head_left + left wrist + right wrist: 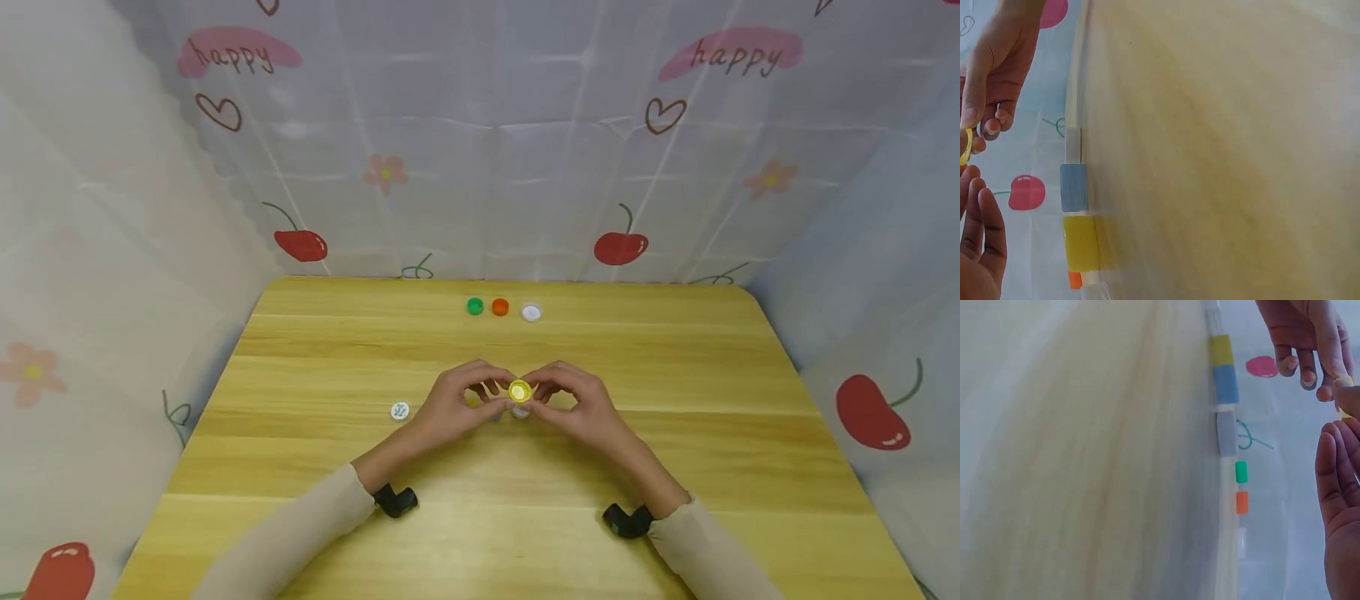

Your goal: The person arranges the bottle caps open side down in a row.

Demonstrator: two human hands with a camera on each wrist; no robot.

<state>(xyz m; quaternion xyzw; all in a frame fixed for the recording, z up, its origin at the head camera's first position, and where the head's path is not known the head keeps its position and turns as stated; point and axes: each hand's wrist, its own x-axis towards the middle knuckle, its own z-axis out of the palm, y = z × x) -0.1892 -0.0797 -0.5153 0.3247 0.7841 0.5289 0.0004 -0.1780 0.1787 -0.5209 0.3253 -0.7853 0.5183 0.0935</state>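
Observation:
Both hands meet above the table and hold one small, round yellow cap [520,391] between them. The left hand [459,402] pinches its left side with thumb and index finger. On the other side, the thumb and index finger of the right hand [576,403] do the same. The cap's hollow side faces the head camera. Beneath the hands, partly hidden by them, stand a yellow piece [1081,244], a blue piece [1074,187] and a greyish-white piece [1226,434], side by side in the wrist views.
At the back of the wooden table [315,350] lie a green cap [476,307], an orange cap [500,307] and a white cap [532,312] in a row. A white disc with blue marks [400,411] lies left of the hands. A printed curtain [487,192] stands behind the table.

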